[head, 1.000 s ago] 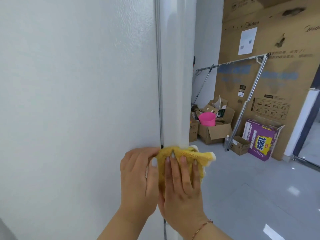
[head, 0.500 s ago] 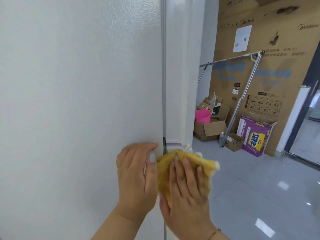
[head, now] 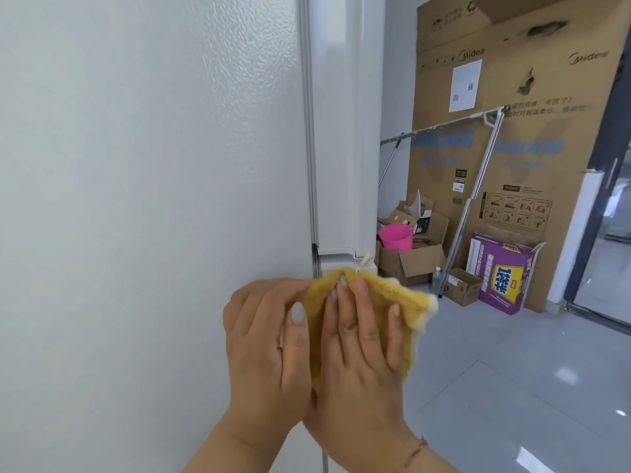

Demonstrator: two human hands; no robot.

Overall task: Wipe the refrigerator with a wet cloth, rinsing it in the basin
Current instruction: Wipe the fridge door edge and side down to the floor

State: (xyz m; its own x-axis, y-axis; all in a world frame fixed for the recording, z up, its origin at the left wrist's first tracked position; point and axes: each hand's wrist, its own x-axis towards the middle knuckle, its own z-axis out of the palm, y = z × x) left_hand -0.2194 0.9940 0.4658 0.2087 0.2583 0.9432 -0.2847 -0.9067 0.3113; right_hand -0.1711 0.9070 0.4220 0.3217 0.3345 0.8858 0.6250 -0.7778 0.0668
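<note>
Cloth (head: 408, 297) lower on refrigerator (head: 153, 199) edge

both hands (head: 317, 339) raised side by side, fingers extended
</note>
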